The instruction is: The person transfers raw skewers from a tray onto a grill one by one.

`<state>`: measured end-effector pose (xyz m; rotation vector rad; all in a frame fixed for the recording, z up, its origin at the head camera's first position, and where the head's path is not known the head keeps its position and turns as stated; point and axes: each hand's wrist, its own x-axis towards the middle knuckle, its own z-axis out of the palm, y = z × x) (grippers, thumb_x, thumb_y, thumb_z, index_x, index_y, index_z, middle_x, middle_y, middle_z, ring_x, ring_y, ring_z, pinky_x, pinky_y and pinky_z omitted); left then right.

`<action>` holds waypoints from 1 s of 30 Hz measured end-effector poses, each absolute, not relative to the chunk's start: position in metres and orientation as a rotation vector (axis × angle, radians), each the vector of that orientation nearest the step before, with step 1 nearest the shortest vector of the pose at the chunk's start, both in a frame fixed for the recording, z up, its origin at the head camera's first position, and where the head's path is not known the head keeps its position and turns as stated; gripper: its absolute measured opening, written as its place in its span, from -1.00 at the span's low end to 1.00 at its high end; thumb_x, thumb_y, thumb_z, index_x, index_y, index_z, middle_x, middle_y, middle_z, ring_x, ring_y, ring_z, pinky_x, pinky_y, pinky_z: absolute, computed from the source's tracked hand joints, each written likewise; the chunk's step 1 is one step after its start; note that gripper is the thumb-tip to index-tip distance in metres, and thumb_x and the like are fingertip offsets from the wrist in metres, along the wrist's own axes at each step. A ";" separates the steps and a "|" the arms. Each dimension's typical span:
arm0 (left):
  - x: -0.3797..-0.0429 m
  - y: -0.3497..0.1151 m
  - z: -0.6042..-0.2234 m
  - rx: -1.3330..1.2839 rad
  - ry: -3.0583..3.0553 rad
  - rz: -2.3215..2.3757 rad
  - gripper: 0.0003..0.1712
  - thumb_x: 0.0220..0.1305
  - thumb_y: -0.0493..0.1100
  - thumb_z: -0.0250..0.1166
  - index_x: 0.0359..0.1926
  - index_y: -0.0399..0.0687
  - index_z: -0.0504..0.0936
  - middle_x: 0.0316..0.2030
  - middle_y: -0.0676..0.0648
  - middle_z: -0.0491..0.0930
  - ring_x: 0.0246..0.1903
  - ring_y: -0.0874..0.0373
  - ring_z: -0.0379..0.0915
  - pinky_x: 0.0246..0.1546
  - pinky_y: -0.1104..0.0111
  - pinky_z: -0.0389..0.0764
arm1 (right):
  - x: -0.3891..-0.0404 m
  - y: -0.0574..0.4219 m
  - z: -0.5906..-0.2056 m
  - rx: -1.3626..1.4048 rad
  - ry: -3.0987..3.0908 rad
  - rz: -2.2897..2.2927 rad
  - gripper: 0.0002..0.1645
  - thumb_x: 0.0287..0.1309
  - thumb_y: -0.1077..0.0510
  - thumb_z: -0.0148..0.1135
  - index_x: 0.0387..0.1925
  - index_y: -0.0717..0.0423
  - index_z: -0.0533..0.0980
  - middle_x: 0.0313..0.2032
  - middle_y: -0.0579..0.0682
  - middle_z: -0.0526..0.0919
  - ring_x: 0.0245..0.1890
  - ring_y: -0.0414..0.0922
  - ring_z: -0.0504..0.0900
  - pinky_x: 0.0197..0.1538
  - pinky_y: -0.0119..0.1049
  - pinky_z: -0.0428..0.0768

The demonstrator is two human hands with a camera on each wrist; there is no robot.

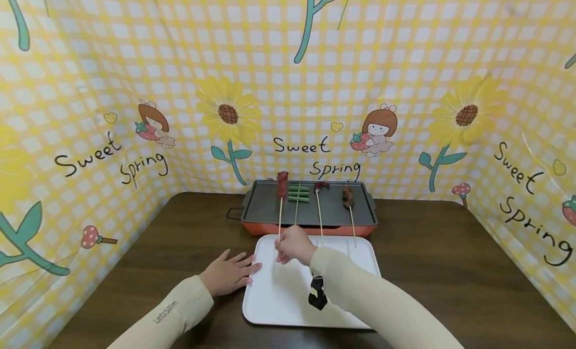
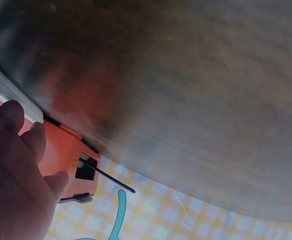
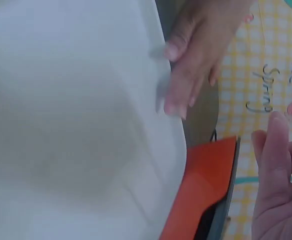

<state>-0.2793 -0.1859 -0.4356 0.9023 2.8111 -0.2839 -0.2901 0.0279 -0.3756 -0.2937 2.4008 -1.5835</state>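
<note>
My right hand pinches the lower end of a wooden skewer with red meat at its top. The meat end is over the left part of an electric griddle. A skewer of green vegetable pieces, a skewer with a small dark-red curled piece and a brown meat skewer lie further right on the griddle. In front of it is a white tray, below my right hand. My left hand touches the tray's left edge with fingers extended. In the right wrist view the skewer is not visible.
The griddle has an orange-red base and a black wire handle on its left. All stands on a dark wooden table. A yellow checked cloth hangs behind and at both sides.
</note>
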 end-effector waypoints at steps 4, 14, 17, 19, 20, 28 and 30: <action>-0.278 -0.185 -0.435 0.894 2.801 -0.285 -0.43 0.41 0.17 0.00 0.39 0.25 0.33 0.37 0.04 0.27 0.34 -0.01 0.18 0.29 -0.13 0.07 | -0.302 0.030 -0.373 -0.250 2.440 -1.529 -0.74 0.21 0.41 0.12 -0.59 0.38 0.53 -0.75 0.04 0.54 -0.75 -0.23 0.54 -0.54 -0.32 0.62; -0.276 -0.184 -0.432 0.919 2.807 -0.354 -0.43 0.40 0.19 -0.01 0.38 0.27 0.33 0.36 0.05 0.28 0.33 0.00 0.20 0.28 -0.11 0.11 | -0.320 0.033 -0.364 -0.223 2.418 -1.493 -0.86 0.20 0.40 0.15 -0.43 0.41 0.57 -0.69 0.07 0.56 -0.71 -0.21 0.55 -0.48 -0.31 0.64; -0.278 -0.184 -0.432 0.922 2.808 -0.383 -0.43 0.40 0.19 -0.02 0.39 0.28 0.32 0.36 0.06 0.28 0.34 0.01 0.19 0.29 -0.11 0.10 | -0.322 0.032 -0.362 -0.197 2.403 -1.514 -0.87 0.22 0.38 0.16 -0.35 0.42 0.59 -0.66 0.08 0.56 -0.69 -0.20 0.56 -0.45 -0.30 0.64; -0.279 -0.184 -0.432 0.925 2.803 -0.379 -0.42 0.40 0.19 -0.02 0.39 0.27 0.32 0.37 0.05 0.28 0.34 0.00 0.18 0.28 -0.12 0.09 | -0.323 0.031 -0.363 -0.187 2.399 -1.527 -0.87 0.22 0.38 0.15 -0.33 0.42 0.59 -0.66 0.08 0.56 -0.69 -0.20 0.55 -0.45 -0.31 0.64; -0.279 -0.184 -0.432 0.927 2.800 -0.376 -0.42 0.40 0.19 -0.02 0.39 0.27 0.32 0.37 0.05 0.28 0.34 0.00 0.18 0.28 -0.12 0.08 | -0.323 0.030 -0.364 -0.187 2.396 -1.532 -0.87 0.22 0.39 0.15 -0.34 0.43 0.59 -0.67 0.08 0.56 -0.69 -0.20 0.55 -0.45 -0.31 0.64; -0.277 -0.185 -0.432 0.954 2.816 -0.391 -0.44 0.39 0.19 0.00 0.37 0.28 0.35 0.35 0.06 0.31 0.33 0.01 0.19 0.28 -0.10 0.11 | -0.323 0.017 -0.373 -0.141 2.354 -1.574 -0.87 0.20 0.43 0.13 -0.35 0.51 0.55 -0.73 0.03 0.51 -0.76 -0.26 0.51 -0.53 -0.36 0.61; -0.277 -0.184 -0.430 0.946 2.817 -0.381 -0.44 0.39 0.18 0.00 0.37 0.26 0.36 0.35 0.05 0.31 0.33 0.00 0.20 0.28 -0.11 0.11 | -0.323 0.017 -0.374 -0.128 2.352 -1.562 -0.84 0.20 0.43 0.13 -0.29 0.55 0.54 -0.73 0.03 0.50 -0.76 -0.26 0.51 -0.54 -0.37 0.61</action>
